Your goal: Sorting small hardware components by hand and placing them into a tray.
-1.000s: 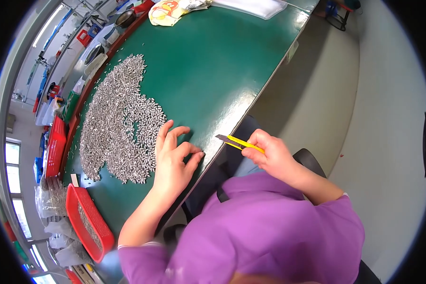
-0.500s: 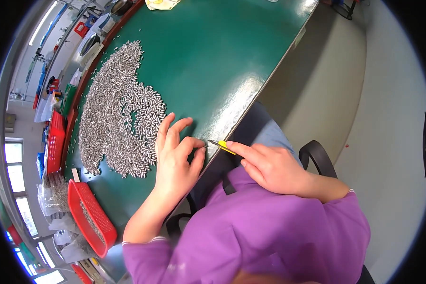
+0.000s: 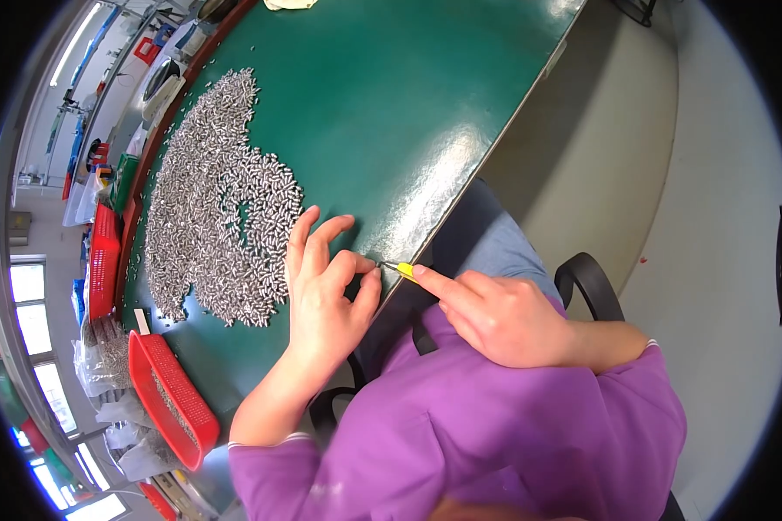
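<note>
Near the table's front edge, my left hand pinches a tiny dark metal part between thumb and index finger. Its other fingers are raised and spread. From the right, my right hand grips a small yellow tool with a thin dark tip; its exact kind is unclear. That tip reaches up to the pinched part, and whether they touch is too small to tell. A wide heap of small silvery cylindrical metal pieces lies on the green tabletop, to the left of and beyond my left hand.
At the lower left stands a red plastic basket with small metal pieces inside. Another red basket and clear bags of parts sit past the table's brown raised rim. A black chair armrest is at my right.
My right hand has turned the yellow tool, so its handle shows less and its tip lies closer to the left fingertips. My left hand keeps its pinch almost in place.
</note>
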